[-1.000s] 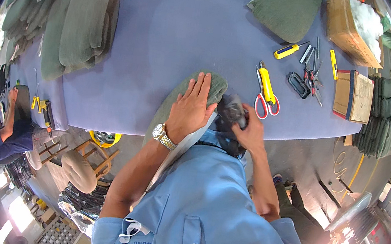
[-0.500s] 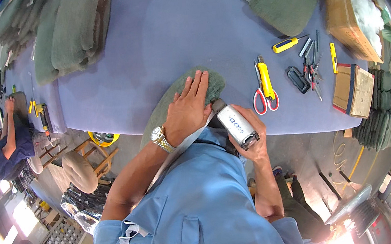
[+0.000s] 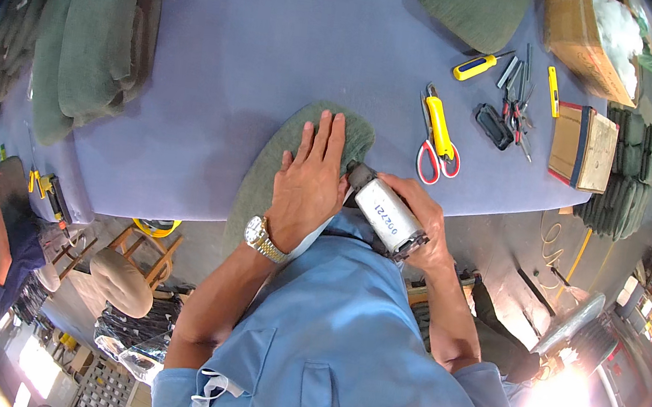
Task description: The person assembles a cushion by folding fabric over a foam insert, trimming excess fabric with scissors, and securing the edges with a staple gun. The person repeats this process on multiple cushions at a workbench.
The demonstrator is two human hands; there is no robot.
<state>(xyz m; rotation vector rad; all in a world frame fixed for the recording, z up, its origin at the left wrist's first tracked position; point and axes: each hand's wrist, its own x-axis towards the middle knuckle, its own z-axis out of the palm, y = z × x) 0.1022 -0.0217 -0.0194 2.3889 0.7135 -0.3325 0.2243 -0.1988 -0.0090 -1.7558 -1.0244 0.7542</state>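
My left hand [image 3: 309, 177] lies flat, fingers stretched out, on a dark green fabric-covered panel [image 3: 271, 157] with a rounded end. The panel sits at the table's near edge, partly under my hand and wrist. In my right hand [image 3: 430, 223] is a staple gun [image 3: 389, 216] with a white body and black nose. Its nose meets the panel's right edge close to my left fingertips; the exact contact is hidden. Red-handled scissors [image 3: 437, 161] lie on the table to the right, with a yellow cutter [image 3: 440, 120] on top of them.
Green covered panels are stacked [image 3: 109, 26] at far left; another panel [image 3: 476, 12] lies at the back. A yellow screwdriver [image 3: 475, 67], pliers [image 3: 513, 116], a black tray [image 3: 494, 127] and a box of white stuffing [image 3: 582, 40] are at right. A co-worker [image 3: 8, 240] is at left.
The view has shifted slightly, so the table items appear a little farther left. My left hand stays pressed on the panel and my right hand keeps the staple gun at its edge.
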